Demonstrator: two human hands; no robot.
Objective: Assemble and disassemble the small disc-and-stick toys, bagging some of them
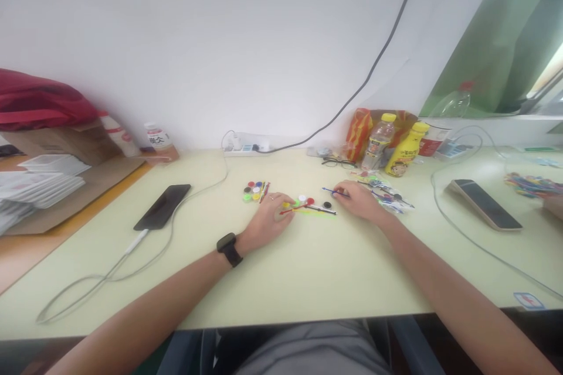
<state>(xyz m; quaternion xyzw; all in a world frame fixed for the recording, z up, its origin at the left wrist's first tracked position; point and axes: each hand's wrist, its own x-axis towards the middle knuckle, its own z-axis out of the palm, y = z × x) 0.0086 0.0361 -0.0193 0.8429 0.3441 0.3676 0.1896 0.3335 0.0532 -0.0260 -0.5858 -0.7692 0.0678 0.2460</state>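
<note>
My left hand (269,218) rests on the pale green table (308,269), a black watch on its wrist, fingers curled over small coloured round pieces (299,202) and thin sticks (314,209) lying between the hands. My right hand (358,199) pinches a thin blue stick (329,190) that points left. Behind the left hand sits a cluster of coloured caps (254,190). A clear bag of more coloured pieces (387,194) lies just right of my right hand.
A black phone (162,206) on a white cable lies left; a second phone (484,204) lies right. Bottles (407,149) and glasses (338,162) stand by the wall with a power strip (246,147). Another person's hand (553,204) and coloured pieces are at far right.
</note>
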